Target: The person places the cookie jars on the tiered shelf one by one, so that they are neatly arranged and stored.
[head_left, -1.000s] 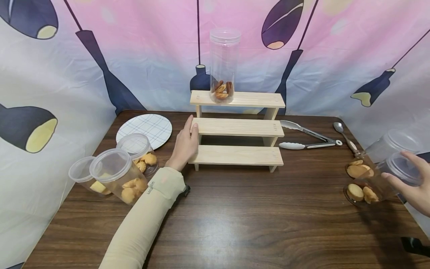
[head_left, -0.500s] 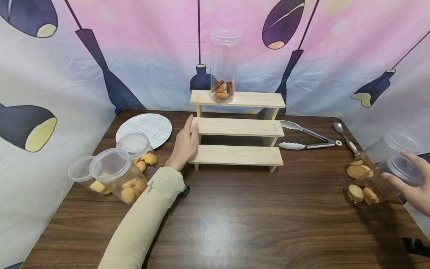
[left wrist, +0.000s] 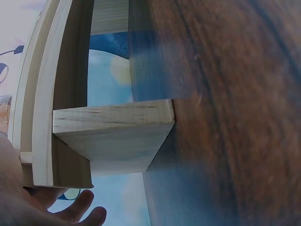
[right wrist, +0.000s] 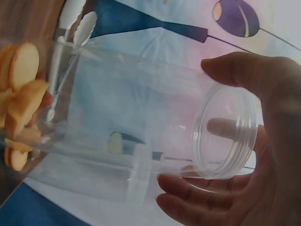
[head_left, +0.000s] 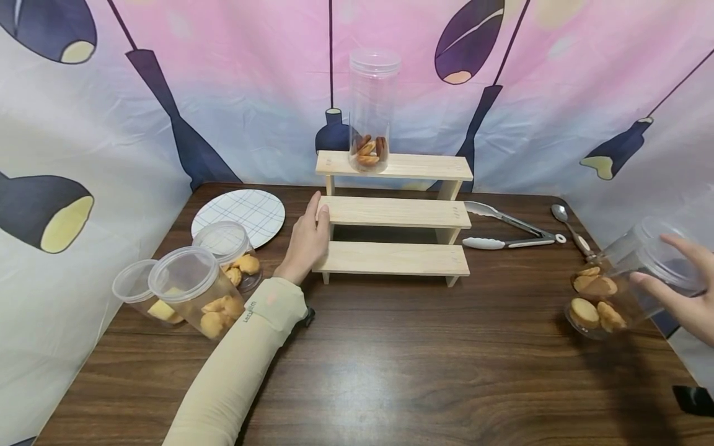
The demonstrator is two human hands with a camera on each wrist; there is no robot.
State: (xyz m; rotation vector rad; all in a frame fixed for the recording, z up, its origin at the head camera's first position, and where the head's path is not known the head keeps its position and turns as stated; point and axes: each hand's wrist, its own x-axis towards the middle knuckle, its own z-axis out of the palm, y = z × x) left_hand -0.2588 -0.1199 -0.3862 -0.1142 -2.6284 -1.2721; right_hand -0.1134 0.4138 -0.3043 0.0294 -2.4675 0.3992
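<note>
At the right edge in the head view, my right hand [head_left: 686,294] grips a tall clear jar [head_left: 597,317] near its lid; pale cookies lie at its bottom. The right wrist view shows the thumb on one side of the jar's lid [right wrist: 225,136] and fingers on the other. Behind it stands another clear jar [head_left: 594,286] with cookies, partly hidden. My left hand [head_left: 305,243] rests against the left end of the wooden three-tier shelf [head_left: 396,212], fingers fairly straight. A tall jar [head_left: 372,111] with a few brown cookies stands on the top tier.
Several lidded cookie jars [head_left: 198,291] stand at the left, near a checked plate [head_left: 240,214]. Right of the shelf lie tongs [head_left: 513,229] and a spoon [head_left: 571,230]. A patterned curtain [head_left: 251,93] closes off the table's back and sides.
The right hand and its jar have shifted slightly up and left, and the jar's lid now overlaps the jar behind. The left hand stays at the shelf.
</note>
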